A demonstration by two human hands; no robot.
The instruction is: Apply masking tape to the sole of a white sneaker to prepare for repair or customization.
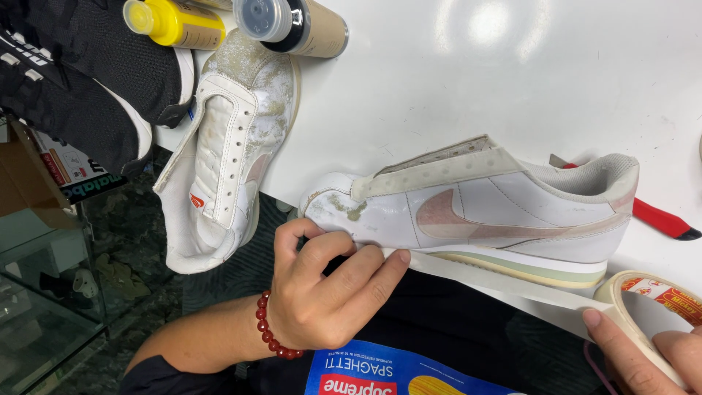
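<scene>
Yellow bottle (174, 23), tan label, top left; grey-capped tan can (292, 25) beside; printed box (69, 168) left edge.

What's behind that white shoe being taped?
Behind the white shoe, near its heel, a red-and-black tool lies on the white table. The shoe hides the tool's other end.

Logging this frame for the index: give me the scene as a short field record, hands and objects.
left hand: presses masking tape strip onto white sneaker along the sole edge; red bead bracelet on wrist
right hand: holds tape roll
second sneaker: dirty, unlaced, lying partly off the table edge
table: white
behind: yellow bottle, grey-capped bottle, black shoe, red tool
</scene>
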